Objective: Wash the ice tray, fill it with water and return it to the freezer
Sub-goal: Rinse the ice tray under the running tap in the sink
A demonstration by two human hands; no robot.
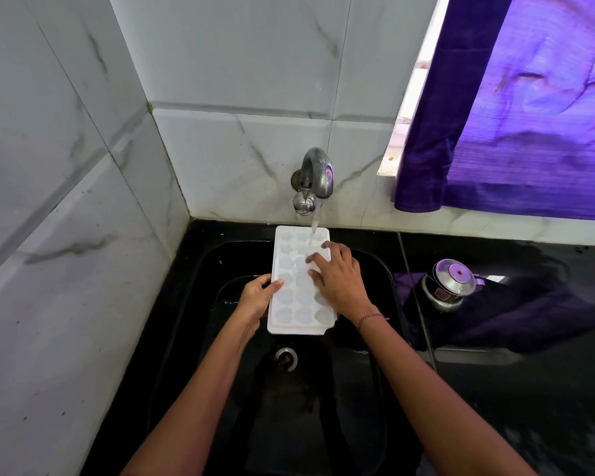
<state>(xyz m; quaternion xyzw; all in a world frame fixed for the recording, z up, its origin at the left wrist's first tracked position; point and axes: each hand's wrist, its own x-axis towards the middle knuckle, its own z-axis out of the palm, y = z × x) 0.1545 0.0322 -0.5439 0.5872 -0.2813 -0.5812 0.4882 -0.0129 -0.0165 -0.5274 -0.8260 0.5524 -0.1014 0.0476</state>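
One view here, from the head camera, facing forward and tilted steeply down into the black sink (289, 417), close in. The ice tray (294, 298) sits dead centre of frame, with the tap (316, 173) just above it on the back wall (255, 80). Both forearms stretch from the bottom edge, left hand (255, 298) and right hand (339, 281) meeting at the tray. The wide lens takes in the left wall (49, 235), the counter (529, 389) at right and a purple curtain (529, 115) top right.

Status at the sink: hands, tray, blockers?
Left hand grips ice tray's left edge. Right hand flat on its cells. Tray over sink, tap water hitting far end. No blockers seen.
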